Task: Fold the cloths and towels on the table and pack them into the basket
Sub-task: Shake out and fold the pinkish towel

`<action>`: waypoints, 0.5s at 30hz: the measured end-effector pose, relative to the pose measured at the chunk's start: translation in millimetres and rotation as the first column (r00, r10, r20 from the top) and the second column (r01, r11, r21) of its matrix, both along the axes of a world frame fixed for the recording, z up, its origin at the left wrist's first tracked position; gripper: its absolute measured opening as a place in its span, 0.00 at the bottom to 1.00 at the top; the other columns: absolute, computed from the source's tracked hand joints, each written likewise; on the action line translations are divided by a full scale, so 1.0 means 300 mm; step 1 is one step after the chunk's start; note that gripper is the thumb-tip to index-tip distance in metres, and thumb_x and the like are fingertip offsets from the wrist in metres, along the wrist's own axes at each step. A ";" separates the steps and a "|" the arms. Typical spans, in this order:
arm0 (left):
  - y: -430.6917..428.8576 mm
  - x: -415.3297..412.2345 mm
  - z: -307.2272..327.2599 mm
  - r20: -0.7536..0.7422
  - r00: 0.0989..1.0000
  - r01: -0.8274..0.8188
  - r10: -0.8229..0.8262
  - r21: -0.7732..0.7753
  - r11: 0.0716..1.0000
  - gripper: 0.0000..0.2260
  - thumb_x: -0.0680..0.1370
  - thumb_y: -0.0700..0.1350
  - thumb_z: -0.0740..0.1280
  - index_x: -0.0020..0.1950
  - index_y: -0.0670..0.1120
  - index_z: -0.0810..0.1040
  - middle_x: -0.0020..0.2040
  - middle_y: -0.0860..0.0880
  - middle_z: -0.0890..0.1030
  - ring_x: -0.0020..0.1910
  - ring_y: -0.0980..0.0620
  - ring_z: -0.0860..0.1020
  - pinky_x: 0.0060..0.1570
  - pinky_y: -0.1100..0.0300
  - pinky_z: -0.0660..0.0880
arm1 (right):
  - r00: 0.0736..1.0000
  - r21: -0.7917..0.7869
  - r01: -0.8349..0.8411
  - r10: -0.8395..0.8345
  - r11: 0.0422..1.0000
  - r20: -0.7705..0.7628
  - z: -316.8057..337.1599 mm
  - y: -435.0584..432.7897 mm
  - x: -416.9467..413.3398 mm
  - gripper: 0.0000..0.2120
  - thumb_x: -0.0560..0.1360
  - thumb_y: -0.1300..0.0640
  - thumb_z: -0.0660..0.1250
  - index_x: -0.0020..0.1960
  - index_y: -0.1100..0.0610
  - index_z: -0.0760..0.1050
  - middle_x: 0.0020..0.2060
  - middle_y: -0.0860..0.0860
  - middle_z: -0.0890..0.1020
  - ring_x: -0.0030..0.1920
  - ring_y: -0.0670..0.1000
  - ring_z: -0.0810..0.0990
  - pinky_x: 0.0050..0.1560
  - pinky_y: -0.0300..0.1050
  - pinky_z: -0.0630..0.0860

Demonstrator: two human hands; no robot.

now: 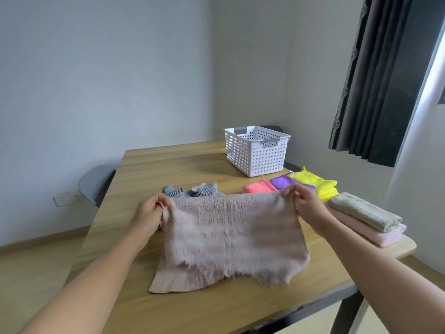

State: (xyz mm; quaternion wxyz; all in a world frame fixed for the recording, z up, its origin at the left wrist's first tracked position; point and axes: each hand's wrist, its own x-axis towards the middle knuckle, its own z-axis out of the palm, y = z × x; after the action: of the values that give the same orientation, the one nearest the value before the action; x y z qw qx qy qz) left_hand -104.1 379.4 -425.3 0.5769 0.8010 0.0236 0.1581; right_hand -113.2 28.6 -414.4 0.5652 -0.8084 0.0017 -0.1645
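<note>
A pale pink striped towel [228,235] hangs doubled over between my hands, its lower part lying on the wooden table [168,165]. My left hand [150,213] pinches its upper left corner. My right hand [307,203] pinches the upper right corner. The white perforated basket [256,153] stands at the far right of the table; nothing shows inside it from here. Behind the towel lies a grey striped cloth [192,191]. A coral cloth [258,188], a purple cloth [286,182] and a yellow cloth [315,183] lie folded in a row.
Two folded towels are stacked at the right table edge, a beige one [366,210] on a pink one [375,233]. A grey chair [96,182] stands at the table's left. A dark curtain [375,80] hangs at the right. The table's right edge is close to the stack.
</note>
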 end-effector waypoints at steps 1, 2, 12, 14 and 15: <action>0.000 -0.002 0.010 0.033 0.999 0.003 -0.003 0.013 1.000 0.17 0.77 0.29 0.51 0.40 0.47 0.73 0.29 0.52 0.73 0.28 0.51 0.67 0.25 0.63 0.62 | 1.000 0.022 -0.004 0.004 1.000 0.002 0.002 -0.003 0.002 0.19 0.76 0.72 0.50 0.43 0.54 0.73 0.32 0.53 0.75 0.29 0.47 0.70 0.30 0.38 0.70; 0.005 0.002 0.019 0.062 0.998 0.009 -0.010 0.018 1.000 0.16 0.78 0.30 0.53 0.44 0.48 0.74 0.35 0.50 0.76 0.32 0.51 0.71 0.29 0.61 0.65 | 1.000 0.031 -0.006 0.006 1.000 0.002 0.007 -0.008 0.003 0.18 0.77 0.71 0.51 0.46 0.52 0.74 0.35 0.56 0.77 0.32 0.50 0.73 0.33 0.42 0.73; 0.048 -0.031 0.164 0.238 0.968 -0.102 0.080 0.083 0.991 0.09 0.77 0.36 0.63 0.43 0.48 0.80 0.26 0.57 0.78 0.25 0.59 0.73 0.27 0.69 0.69 | 0.971 -0.001 0.149 -0.146 0.989 0.191 0.138 -0.030 -0.013 0.08 0.76 0.64 0.63 0.42 0.58 0.80 0.20 0.46 0.71 0.23 0.44 0.66 0.28 0.36 0.66; 0.036 -0.043 0.203 0.244 0.968 -0.076 0.061 0.051 0.996 0.07 0.77 0.37 0.64 0.46 0.46 0.81 0.24 0.60 0.78 0.22 0.61 0.75 0.24 0.72 0.70 | 0.973 0.081 0.099 -0.114 0.992 0.199 0.177 -0.015 -0.035 0.11 0.78 0.64 0.60 0.41 0.58 0.79 0.21 0.46 0.76 0.22 0.43 0.73 0.28 0.34 0.72; 0.032 -0.050 0.222 0.251 0.967 -0.065 0.052 0.042 0.997 0.07 0.77 0.37 0.64 0.46 0.47 0.81 0.25 0.62 0.78 0.24 0.63 0.76 0.26 0.73 0.71 | 0.975 0.103 0.068 -0.088 0.992 0.203 0.194 -0.007 -0.047 0.12 0.78 0.64 0.59 0.42 0.57 0.79 0.25 0.48 0.80 0.25 0.43 0.78 0.29 0.35 0.74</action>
State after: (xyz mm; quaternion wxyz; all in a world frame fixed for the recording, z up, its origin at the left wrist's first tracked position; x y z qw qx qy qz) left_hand -119.1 389.1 -358.8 0.5503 0.7878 -0.0294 0.2749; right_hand -127.3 26.4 -356.3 0.5935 -0.7581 -0.0176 -0.2696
